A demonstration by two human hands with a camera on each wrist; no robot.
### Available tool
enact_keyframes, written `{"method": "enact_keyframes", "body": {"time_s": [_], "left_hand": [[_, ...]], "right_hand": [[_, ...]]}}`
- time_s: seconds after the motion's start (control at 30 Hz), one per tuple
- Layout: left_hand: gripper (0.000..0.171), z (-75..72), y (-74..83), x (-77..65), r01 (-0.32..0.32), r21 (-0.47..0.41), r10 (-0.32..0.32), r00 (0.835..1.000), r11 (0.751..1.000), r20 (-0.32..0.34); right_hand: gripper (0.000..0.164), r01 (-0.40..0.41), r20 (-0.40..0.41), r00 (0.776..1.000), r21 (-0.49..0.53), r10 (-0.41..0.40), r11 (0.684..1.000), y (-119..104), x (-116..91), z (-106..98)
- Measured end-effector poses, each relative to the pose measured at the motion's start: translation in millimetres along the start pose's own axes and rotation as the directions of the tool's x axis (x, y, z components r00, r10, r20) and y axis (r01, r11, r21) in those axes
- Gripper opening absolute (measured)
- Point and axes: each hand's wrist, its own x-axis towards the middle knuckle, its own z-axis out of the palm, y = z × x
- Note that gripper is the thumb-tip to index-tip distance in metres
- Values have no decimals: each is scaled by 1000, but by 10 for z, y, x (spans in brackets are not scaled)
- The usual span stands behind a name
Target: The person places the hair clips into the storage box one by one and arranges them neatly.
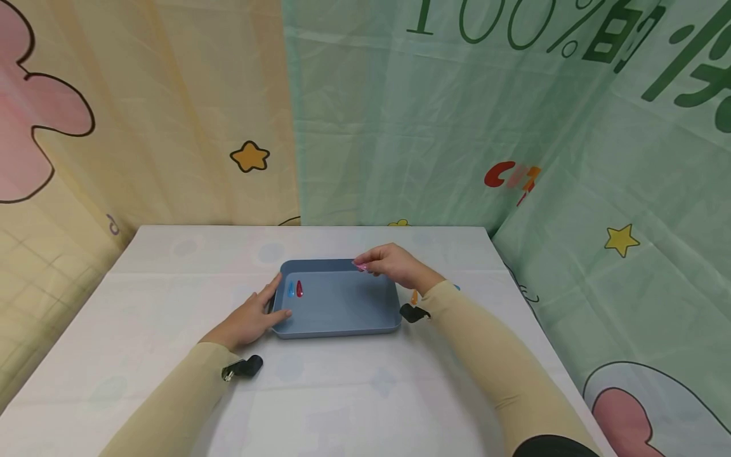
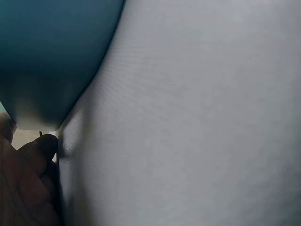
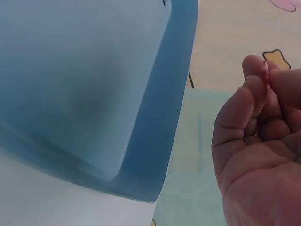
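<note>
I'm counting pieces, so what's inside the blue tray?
A small blue piece and a red piece lie in the tray, near its left end. Anything behind the right hand, at the far right corner, is covered.

- We are seeing soft, even light in the head view, faint shadows lying on the surface [image 1: 331, 393] beside the sleeves [image 1: 485, 349].
- We are finding the left hand [image 2: 23, 183] dark in its wrist view.
- We are noticing a blurry shadow inside the tray [image 3: 157, 101].

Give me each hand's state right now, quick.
Left hand: open, resting against the left edge of the tray.
Right hand: closed, pinching a small pink item.
</note>
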Motion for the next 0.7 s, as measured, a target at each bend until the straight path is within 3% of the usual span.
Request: {"method": "enact_keyframes", "body": {"time_s": [0.4,0.7], "left_hand": [[100,2,9,-1,4,7,-4,1000,1000,-3],[100,2,3,11,0,7,0,1000,1000,-7]], "right_hand": [[49,26,27,999,27,-27,999,6,123,145],[51,14,-8,1000,50,-14,999,-56,232,322]]}}
